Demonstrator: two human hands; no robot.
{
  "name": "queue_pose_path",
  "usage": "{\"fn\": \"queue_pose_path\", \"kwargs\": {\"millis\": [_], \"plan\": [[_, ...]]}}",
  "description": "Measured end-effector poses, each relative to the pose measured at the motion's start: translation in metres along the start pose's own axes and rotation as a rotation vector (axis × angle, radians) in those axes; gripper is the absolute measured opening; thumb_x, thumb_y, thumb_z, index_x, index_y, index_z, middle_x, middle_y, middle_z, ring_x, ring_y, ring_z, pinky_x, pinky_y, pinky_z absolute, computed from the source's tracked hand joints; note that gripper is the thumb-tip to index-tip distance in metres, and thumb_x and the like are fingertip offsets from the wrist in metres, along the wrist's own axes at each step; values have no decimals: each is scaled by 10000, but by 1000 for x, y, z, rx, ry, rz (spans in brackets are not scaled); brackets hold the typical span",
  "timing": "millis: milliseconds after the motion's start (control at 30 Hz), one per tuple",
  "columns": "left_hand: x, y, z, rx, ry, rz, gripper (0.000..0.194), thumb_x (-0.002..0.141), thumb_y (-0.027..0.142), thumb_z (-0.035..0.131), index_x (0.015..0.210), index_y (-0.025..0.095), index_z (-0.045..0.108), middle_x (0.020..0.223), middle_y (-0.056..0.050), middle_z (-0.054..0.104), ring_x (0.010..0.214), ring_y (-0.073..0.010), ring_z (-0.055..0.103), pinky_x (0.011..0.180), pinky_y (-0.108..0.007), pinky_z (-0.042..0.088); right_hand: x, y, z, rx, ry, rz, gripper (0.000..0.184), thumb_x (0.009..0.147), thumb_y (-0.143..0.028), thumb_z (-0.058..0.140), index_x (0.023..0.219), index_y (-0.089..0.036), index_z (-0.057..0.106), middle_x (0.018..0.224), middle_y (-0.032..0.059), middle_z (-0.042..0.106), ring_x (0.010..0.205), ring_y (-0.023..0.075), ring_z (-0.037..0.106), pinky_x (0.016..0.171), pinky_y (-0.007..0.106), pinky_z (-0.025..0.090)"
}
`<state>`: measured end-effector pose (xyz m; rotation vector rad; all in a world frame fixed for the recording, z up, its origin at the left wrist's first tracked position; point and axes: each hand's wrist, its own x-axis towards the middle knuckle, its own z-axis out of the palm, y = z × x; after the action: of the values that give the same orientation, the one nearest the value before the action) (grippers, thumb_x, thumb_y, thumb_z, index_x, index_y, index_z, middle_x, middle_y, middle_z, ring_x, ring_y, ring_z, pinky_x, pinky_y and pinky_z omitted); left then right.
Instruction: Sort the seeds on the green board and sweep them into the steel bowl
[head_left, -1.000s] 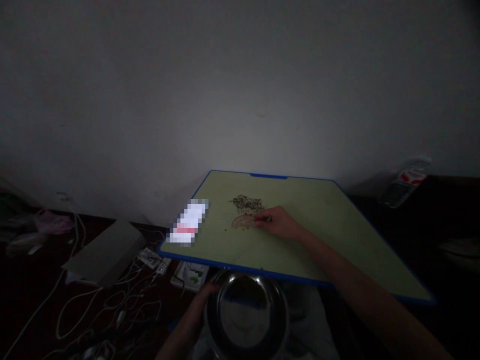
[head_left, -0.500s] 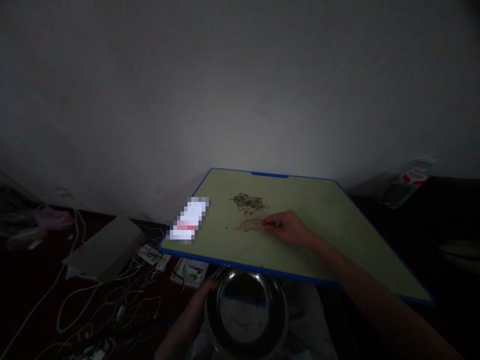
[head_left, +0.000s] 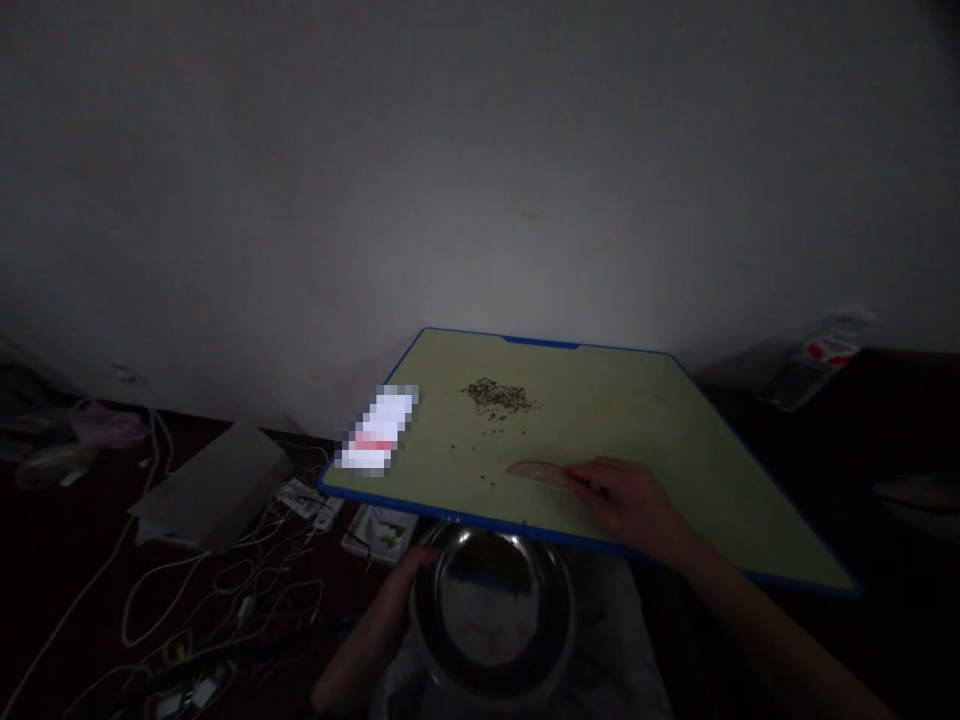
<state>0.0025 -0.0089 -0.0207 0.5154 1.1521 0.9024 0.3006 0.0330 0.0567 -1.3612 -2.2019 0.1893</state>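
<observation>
My right hand point(head_left: 626, 500) is closed on the end of a flat, clear pinkish piece with an arched edge point(head_left: 536, 471), low over the near part of a pale green folding table point(head_left: 720, 480) with a blue rim. Beyond it, a patch of small dark grains point(head_left: 499, 396) lies spread out, with a few strays nearer the front edge. Just below that edge, a shiny metal bowl point(head_left: 491, 610) is held by my left hand point(head_left: 405, 590) at its left side. My left fingers are partly hidden by the bowl and the gloom.
A lit, blurred-out phone-like panel point(head_left: 377, 430) lies on the table's left side. On the floor to the left are a grey box point(head_left: 214, 487), tangled white cables point(head_left: 225, 575) and a pink bag point(head_left: 109, 424). The wall point(head_left: 525, 200) stands behind the table.
My right hand has drawn the clear piece toward the front edge and rightward, away from the grain patch. A few stray grains now lie nearer the front. My left hand stays on the bowl.
</observation>
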Motion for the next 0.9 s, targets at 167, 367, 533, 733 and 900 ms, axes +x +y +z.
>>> {"fn": "queue_pose_path", "kwargs": {"millis": [167,367,533,733,900], "plan": [[0,0,0,-48,-60,-29,172,702,332,635,735,174,694,677,-24,688,806,-245,598,853,-359,402,-35,-14,-14,18,49,49,249,912,-304,491,964,-245,726,826,56,730,701,178,674,635,284,531],[-7,10,7,-9,-76,-1,203,708,364,643,698,170,700,681,-51,690,824,-273,602,827,-377,406,-54,-26,-7,45,62,-14,229,918,-240,481,985,-229,701,799,56,712,682,162,659,607,275,534],[-24,20,16,14,-71,115,205,734,371,650,691,183,720,714,-45,701,758,-236,588,770,-340,416,-54,-35,-2,59,101,-108,197,904,-174,506,987,-176,684,807,52,705,691,144,653,620,259,533],[-21,18,9,14,-58,160,161,697,356,683,719,203,727,831,-57,729,901,-271,597,847,-355,411,-42,-40,6,47,189,-99,179,897,-184,525,958,-173,693,812,58,715,693,150,660,627,258,535],[-18,20,12,-21,-5,70,215,664,408,691,702,198,705,724,-46,704,811,-262,613,799,-366,440,-11,-38,30,18,204,-44,208,904,-206,513,948,-164,712,825,73,721,710,168,663,671,291,540]]}}
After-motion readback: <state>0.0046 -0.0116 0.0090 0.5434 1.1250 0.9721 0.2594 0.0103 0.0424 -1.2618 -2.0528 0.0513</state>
